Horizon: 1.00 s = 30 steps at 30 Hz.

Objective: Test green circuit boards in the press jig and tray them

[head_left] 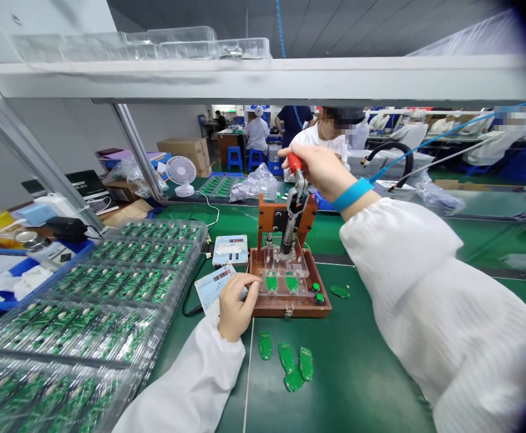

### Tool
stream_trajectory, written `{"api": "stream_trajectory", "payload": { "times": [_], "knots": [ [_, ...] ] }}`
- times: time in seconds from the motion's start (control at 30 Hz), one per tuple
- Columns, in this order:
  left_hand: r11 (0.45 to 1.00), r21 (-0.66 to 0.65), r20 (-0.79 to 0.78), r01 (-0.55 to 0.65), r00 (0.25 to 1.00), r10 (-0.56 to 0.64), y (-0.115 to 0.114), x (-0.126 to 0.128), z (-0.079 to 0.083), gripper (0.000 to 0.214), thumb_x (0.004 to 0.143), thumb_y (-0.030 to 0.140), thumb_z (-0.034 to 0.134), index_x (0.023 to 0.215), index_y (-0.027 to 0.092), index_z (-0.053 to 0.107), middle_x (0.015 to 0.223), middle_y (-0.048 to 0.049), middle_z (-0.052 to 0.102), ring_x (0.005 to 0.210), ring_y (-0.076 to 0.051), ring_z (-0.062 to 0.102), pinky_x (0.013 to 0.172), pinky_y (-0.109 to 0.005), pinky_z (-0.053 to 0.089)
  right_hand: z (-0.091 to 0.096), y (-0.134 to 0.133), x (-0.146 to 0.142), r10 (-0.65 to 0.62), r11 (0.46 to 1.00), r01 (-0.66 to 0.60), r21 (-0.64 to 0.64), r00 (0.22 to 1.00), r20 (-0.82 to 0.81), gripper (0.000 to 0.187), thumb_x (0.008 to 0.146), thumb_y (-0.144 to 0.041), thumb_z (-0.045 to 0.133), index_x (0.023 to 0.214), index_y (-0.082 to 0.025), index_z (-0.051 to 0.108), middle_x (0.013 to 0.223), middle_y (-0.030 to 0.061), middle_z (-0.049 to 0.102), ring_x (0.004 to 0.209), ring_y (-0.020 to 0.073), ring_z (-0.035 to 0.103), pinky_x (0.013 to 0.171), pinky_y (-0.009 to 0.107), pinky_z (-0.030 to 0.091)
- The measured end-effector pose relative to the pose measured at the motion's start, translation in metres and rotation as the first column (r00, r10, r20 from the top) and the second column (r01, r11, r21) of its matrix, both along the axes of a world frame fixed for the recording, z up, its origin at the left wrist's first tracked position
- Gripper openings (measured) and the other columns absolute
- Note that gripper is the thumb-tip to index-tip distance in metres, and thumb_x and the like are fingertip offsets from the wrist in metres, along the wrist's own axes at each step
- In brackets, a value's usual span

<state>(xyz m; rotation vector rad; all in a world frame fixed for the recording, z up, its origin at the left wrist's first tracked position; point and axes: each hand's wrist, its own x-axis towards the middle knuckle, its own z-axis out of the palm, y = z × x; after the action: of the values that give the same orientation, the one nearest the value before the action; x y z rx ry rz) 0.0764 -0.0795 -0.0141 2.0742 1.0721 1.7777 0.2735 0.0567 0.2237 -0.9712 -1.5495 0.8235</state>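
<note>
My right hand is closed around the red handle of a toggle clamp, at the top of a brown test fixture. Under the clamp, a clear plate sits above two small green circuit boards in the fixture. My left hand rests at the fixture's left edge, fingers curled together; whatever they may grip is hidden. Two green push buttons are on the fixture's right side. Several loose green boards lie in front, and another board is to the right.
Clear trays of circuit boards fill the left side. Two small meters with red digits stand left of the fixture. A white fan and a crumpled plastic bag are behind. Across the bench a person leans forward. An overhead shelf spans the view.
</note>
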Motion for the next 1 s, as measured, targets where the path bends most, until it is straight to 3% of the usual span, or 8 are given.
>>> {"api": "stream_trajectory", "payload": {
  "times": [0.07, 0.13, 0.27, 0.37, 0.53, 0.67, 0.87, 1.0],
  "knots": [
    [1.000, 0.012, 0.029, -0.016, 0.999, 0.016, -0.001, -0.001, 0.002, 0.012, 0.096, 0.013, 0.058, 0.091, 0.020, 0.066, 0.084, -0.0015, 0.070, 0.080, -0.016, 0.065, 0.075, -0.028, 0.050, 0.006, -0.022, -0.004, -0.009, 0.982, 0.013, 0.186, 1.000, -0.022, 0.035, 0.099, -0.048, 0.060, 0.096, -0.017, 0.074, 0.079, 0.0012, 0.070, 0.062, 0.0088, 0.061, 0.061, 0.022, 0.052],
    [1.000, 0.020, 0.044, -0.018, 0.999, 0.017, -0.002, -0.001, 0.004, 0.012, 0.096, 0.013, 0.058, 0.091, 0.020, 0.067, 0.084, -0.0015, 0.070, 0.080, -0.017, 0.065, 0.075, -0.028, 0.050, 0.001, -0.056, -0.008, -0.079, 0.908, 0.077, 0.412, 0.997, -0.012, 0.028, 0.102, -0.041, 0.055, 0.108, -0.022, 0.074, 0.087, 0.0005, 0.072, 0.069, 0.0101, 0.064, 0.066, 0.024, 0.055],
    [1.000, 0.023, 0.044, 0.010, 0.999, -0.011, -0.005, 0.000, 0.007, 0.013, 0.095, 0.012, 0.058, 0.092, 0.020, 0.067, 0.084, -0.0013, 0.070, 0.079, -0.016, 0.065, 0.075, -0.028, 0.050, -0.038, -0.122, -0.019, -0.279, 0.735, 0.219, 0.642, 0.960, -0.009, 0.031, 0.105, -0.030, 0.051, 0.132, -0.029, 0.066, 0.105, 0.0014, 0.075, 0.088, 0.0152, 0.070, 0.085, 0.033, 0.059],
    [0.999, 0.014, 0.028, 0.038, 0.999, -0.039, -0.007, 0.002, 0.008, 0.013, 0.095, 0.011, 0.059, 0.092, 0.020, 0.067, 0.084, -0.0017, 0.071, 0.080, -0.016, 0.065, 0.074, -0.028, 0.050, -0.073, -0.144, -0.025, -0.328, 0.671, 0.238, 0.702, 0.945, -0.007, 0.038, 0.103, -0.021, 0.051, 0.139, -0.030, 0.061, 0.114, 0.0029, 0.075, 0.102, 0.0193, 0.070, 0.092, 0.039, 0.059],
    [0.998, -0.010, -0.012, 0.066, 0.998, -0.066, -0.007, 0.005, 0.006, 0.012, 0.095, 0.012, 0.059, 0.091, 0.020, 0.067, 0.083, -0.0026, 0.070, 0.077, -0.017, 0.065, 0.072, -0.030, 0.049, -0.120, -0.144, -0.026, -0.303, 0.683, 0.237, 0.690, 0.953, -0.027, 0.040, 0.099, -0.009, 0.053, 0.132, -0.029, 0.066, 0.123, 0.0034, 0.072, 0.122, 0.0228, 0.066, 0.104, 0.045, 0.057],
    [0.998, -0.038, -0.036, 0.058, 0.998, -0.059, -0.009, 0.008, 0.006, 0.012, 0.096, 0.014, 0.059, 0.090, 0.020, 0.067, 0.081, -0.0032, 0.071, 0.076, -0.018, 0.065, 0.070, -0.031, 0.049, -0.146, -0.138, -0.025, -0.257, 0.678, 0.197, 0.708, 0.966, -0.023, 0.046, 0.095, -0.003, 0.053, 0.130, -0.030, 0.066, 0.122, 0.0040, 0.072, 0.132, 0.0255, 0.061, 0.108, 0.052, 0.056],
    [0.991, -0.120, -0.141, 0.061, 0.987, -0.078, 0.004, -0.002, 0.005, 0.014, 0.099, 0.019, 0.056, 0.098, 0.021, 0.069, 0.091, -0.0051, 0.074, 0.088, -0.021, 0.067, 0.080, -0.035, 0.053, -0.157, -0.135, -0.029, -0.178, 0.704, 0.188, 0.684, 0.980, -0.087, 0.050, 0.093, -0.009, 0.056, 0.138, -0.033, 0.062, 0.129, 0.0058, 0.069, 0.137, 0.0318, 0.056, 0.111, 0.062, 0.052],
    [0.939, -0.323, -0.389, -0.120, 0.921, -0.016, 0.041, -0.042, 0.014, 0.028, 0.093, 0.020, 0.058, 0.117, 0.021, 0.070, 0.124, -0.0104, 0.070, 0.122, -0.027, 0.061, 0.109, -0.048, 0.046, -0.155, -0.136, -0.030, -0.154, 0.720, 0.179, 0.670, 0.983, -0.097, 0.055, 0.091, -0.006, 0.058, 0.138, -0.034, 0.061, 0.130, 0.0050, 0.069, 0.137, 0.0321, 0.056, 0.112, 0.062, 0.051]
  ]
}}
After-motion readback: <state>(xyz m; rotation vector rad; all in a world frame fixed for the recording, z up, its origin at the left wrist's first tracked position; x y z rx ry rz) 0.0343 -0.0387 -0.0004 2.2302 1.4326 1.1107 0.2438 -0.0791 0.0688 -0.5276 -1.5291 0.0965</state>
